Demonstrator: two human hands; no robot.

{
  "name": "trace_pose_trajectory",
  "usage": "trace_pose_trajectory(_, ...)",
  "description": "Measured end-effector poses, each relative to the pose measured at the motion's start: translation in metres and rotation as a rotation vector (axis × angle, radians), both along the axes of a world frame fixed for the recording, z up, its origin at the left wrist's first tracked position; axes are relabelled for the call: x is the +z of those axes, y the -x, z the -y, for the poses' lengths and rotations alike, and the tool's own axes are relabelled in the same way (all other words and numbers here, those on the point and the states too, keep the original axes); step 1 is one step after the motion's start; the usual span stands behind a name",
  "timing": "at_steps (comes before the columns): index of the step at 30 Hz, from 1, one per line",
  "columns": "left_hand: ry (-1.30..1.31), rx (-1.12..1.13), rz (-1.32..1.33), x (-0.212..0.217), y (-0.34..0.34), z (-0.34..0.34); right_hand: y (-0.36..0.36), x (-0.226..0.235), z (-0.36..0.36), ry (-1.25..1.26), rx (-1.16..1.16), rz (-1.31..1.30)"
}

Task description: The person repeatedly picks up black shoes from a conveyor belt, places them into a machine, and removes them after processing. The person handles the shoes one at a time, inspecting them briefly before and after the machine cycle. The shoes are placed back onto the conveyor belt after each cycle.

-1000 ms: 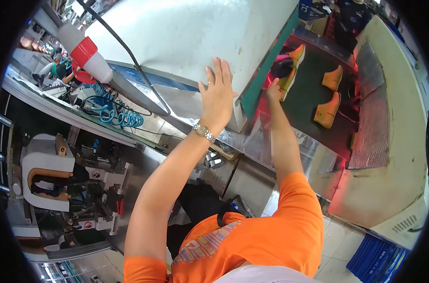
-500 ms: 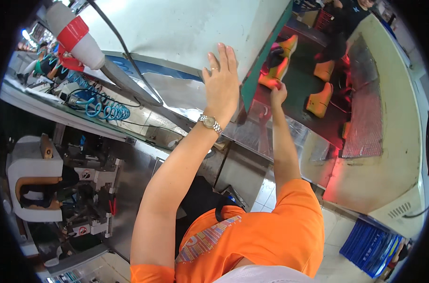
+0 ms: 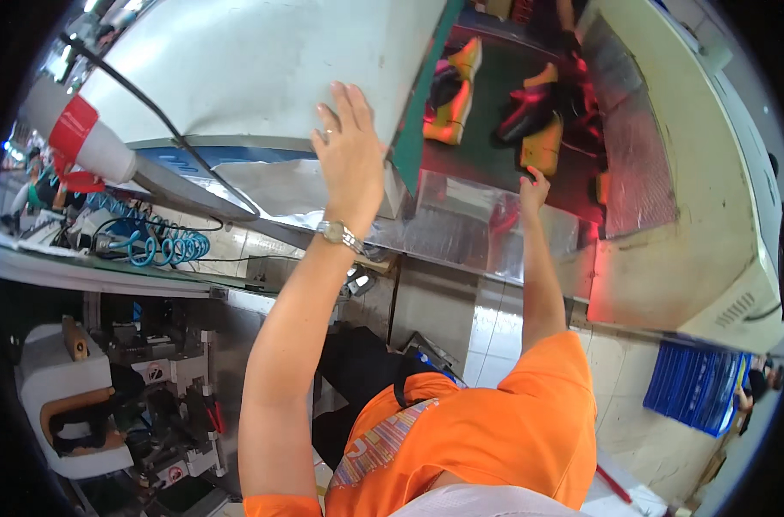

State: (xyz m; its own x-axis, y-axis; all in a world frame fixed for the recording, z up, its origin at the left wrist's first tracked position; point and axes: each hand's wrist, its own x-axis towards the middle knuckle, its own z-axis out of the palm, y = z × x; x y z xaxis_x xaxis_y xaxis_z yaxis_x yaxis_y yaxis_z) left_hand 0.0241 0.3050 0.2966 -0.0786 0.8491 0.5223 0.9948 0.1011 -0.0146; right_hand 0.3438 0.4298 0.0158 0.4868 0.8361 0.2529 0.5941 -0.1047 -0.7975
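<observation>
Here's the belt (image 3: 490, 95), deep green, bearing yellow shoe forms (image 3: 542, 148) and a black shoe piece (image 3: 523, 121), with red light (image 3: 591, 86) blazing down its right edge! Left of the belt, a white cabinet (image 3: 262, 69) with a blue band (image 3: 237, 155); farther left, a red-and-white connector (image 3: 74, 127) and a turquoise coiled hose (image 3: 166, 246). Right of the belt, cream housing (image 3: 676, 267), silver foil (image 3: 635, 164). Below the belt, a bright orange shirt (image 3: 474, 431), multicoloured print (image 3: 383, 444); lower right, blue crates (image 3: 689, 388)!

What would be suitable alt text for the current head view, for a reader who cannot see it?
A person's right hand is at the near end of a yellow shoe form on a dark green belt, in reddish light. The left hand, a watch on its wrist, is spread open by a pale machine housing.
</observation>
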Motion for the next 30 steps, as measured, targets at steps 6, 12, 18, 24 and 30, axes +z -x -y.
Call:
trace_pose_trajectory(6, -0.085, -0.031, 0.033, -0.002, -0.007, -0.005, 0.003, -0.035, -0.088, -0.184, 0.421, 0.423)
trace_pose_trajectory(12, -0.041, 0.000, 0.001, 0.002, 0.003, 0.006, 0.028, 0.051, -0.185, -0.006, 0.008, 0.759)
trace_pose_trajectory(18, -0.035, 0.002, -0.033, 0.005, 0.003, 0.007, -0.016, 0.051, -0.263, 0.270, 0.259, 0.912)
trace_pose_trajectory(24, -0.062, 0.068, -0.114, 0.006, -0.001, 0.007, -0.016, 0.046, -0.259, -0.103, 0.190, 0.875)
trace_pose_trajectory(30, -0.132, 0.056, -0.110, 0.000, -0.002, 0.004, -0.023, 0.093, -0.227, -0.355, 0.439, 0.550)
